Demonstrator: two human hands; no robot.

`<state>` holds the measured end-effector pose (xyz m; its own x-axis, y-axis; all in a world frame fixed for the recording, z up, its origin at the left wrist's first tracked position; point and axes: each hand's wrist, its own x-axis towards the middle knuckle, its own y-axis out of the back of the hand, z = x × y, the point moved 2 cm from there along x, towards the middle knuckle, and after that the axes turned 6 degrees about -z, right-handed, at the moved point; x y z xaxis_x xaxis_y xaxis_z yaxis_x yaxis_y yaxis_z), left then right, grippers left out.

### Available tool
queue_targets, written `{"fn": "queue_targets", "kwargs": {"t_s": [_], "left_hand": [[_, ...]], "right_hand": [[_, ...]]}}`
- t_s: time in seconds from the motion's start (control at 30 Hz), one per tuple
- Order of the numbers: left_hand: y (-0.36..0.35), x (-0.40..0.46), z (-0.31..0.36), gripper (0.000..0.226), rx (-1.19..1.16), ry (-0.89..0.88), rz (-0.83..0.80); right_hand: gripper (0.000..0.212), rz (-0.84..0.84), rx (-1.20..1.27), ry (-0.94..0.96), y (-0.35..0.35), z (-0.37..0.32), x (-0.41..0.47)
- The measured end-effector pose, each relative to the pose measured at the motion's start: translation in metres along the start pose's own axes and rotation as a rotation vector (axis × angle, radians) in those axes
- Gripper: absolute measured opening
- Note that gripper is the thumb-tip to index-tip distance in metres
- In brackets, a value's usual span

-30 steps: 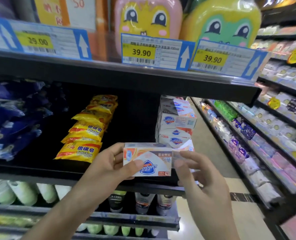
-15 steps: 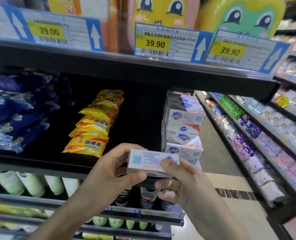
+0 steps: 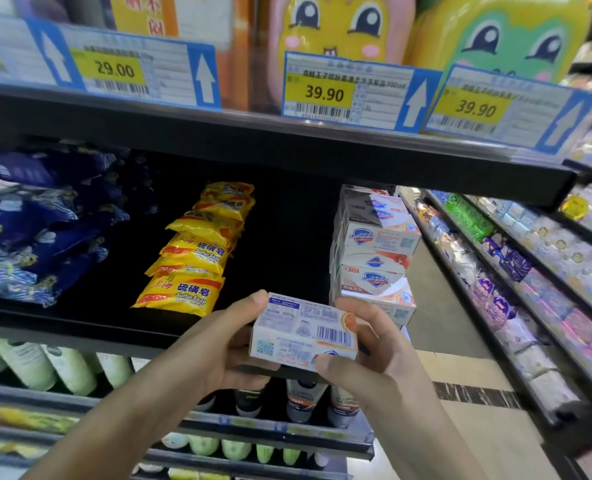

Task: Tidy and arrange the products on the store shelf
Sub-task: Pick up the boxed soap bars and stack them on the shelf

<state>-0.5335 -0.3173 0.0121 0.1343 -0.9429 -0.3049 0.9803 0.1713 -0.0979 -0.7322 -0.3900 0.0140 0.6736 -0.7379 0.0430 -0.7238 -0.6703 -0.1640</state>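
On the far left of the shelf [image 3: 80, 327] we see blue packets [image 3: 41, 230], then a row of yellow sulfur soap bags [image 3: 190, 265]. Our left hand [image 3: 204, 351] and right hand [image 3: 374, 362] both grip a white soap box [image 3: 305, 334], barcode up, just before the shelf edge, beside the stacked soap boxes [image 3: 374, 258].
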Motion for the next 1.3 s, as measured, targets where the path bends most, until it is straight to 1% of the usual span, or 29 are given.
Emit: {"fn": "queue_targets", "kwargs": {"t_s": [0.07,0.1,0.13,0.2,0.37,0.5,0.63,0.7,0.8,0.83,0.87,0.9,0.93,0.97,1.0,1.03,1.07,1.1,1.17,1.2,1.3], "left_hand": [[0.001,0.001,-0.001,0.069,0.007,-0.014,-0.066],[0.003,-0.002,-0.004,0.076,0.002,-0.020,-0.082],[0.006,-0.003,-0.008,0.078,0.000,-0.027,-0.088],[0.002,-0.001,-0.009,0.070,0.007,-0.022,-0.094],[0.000,-0.003,-0.009,0.036,0.027,-0.051,-0.116],[0.001,-0.008,-0.008,0.034,0.080,-0.104,-0.131],[0.002,-0.010,-0.009,0.028,0.093,-0.183,-0.118],[0.003,-0.012,-0.008,0.031,0.074,-0.219,-0.114],[0.004,-0.015,-0.007,0.039,0.060,-0.261,-0.124],[0.003,-0.016,-0.006,0.038,0.043,-0.275,-0.125],[0.003,-0.017,-0.006,0.037,0.023,-0.292,-0.120],[0.002,-0.018,-0.007,0.036,0.009,-0.309,-0.109],[0.003,-0.018,-0.007,0.037,0.005,-0.324,-0.092],[0.003,-0.019,-0.008,0.038,0.009,-0.336,-0.074],[0.004,-0.020,-0.008,0.039,0.018,-0.344,-0.061],[0.005,-0.021,-0.009,0.040,0.026,-0.349,-0.057],[0.006,-0.022,-0.009,0.040,0.036,-0.353,-0.061],[0.007,-0.023,-0.009,0.040,0.048,-0.357,-0.071],[0.008,-0.025,-0.011,0.040,0.073,-0.364,-0.087],[0.009,-0.025,-0.011,0.040,0.080,-0.365,-0.091],[0.010,-0.026,-0.014,0.042,0.119,-0.366,-0.094]], "right_hand": [[0.057,-0.028,-0.028,0.024,0.000,0.000,-0.001],[0.055,-0.046,-0.048,0.035,-0.001,0.000,-0.001],[0.054,-0.061,-0.068,0.043,-0.002,-0.001,-0.002],[0.054,-0.087,-0.111,0.059,-0.003,-0.002,-0.003],[0.059,-0.099,-0.154,0.076,-0.004,0.002,-0.004],[0.071,-0.082,-0.206,0.085,-0.006,0.003,-0.006],[0.082,-0.057,-0.226,0.052,-0.005,0.004,-0.008],[0.073,-0.048,-0.216,0.024,-0.005,0.001,-0.009],[0.050,0.007,-0.075,-0.099,-0.010,-0.007,-0.009],[0.036,0.050,-0.054,-0.137,-0.010,-0.007,-0.004],[0.014,0.074,-0.048,-0.189,-0.014,-0.009,-0.002],[0.024,0.042,-0.067,-0.160,-0.013,-0.006,-0.007],[0.040,0.074,-0.084,-0.154,-0.013,-0.008,-0.015],[0.039,0.062,-0.036,-0.157,-0.012,-0.007,-0.010],[0.031,0.072,-0.003,-0.192,-0.017,-0.010,-0.003],[0.026,0.047,0.032,-0.229,-0.019,-0.010,0.003],[0.022,0.076,0.077,-0.270,-0.021,-0.011,0.007],[0.024,0.088,0.103,-0.288,-0.020,-0.009,0.009],[0.043,0.012,0.128,-0.289,-0.016,-0.002,0.002],[0.047,-0.017,0.138,-0.291,-0.017,-0.002,0.001],[0.043,-0.030,0.183,-0.261,-0.013,0.003,0.000]]}}
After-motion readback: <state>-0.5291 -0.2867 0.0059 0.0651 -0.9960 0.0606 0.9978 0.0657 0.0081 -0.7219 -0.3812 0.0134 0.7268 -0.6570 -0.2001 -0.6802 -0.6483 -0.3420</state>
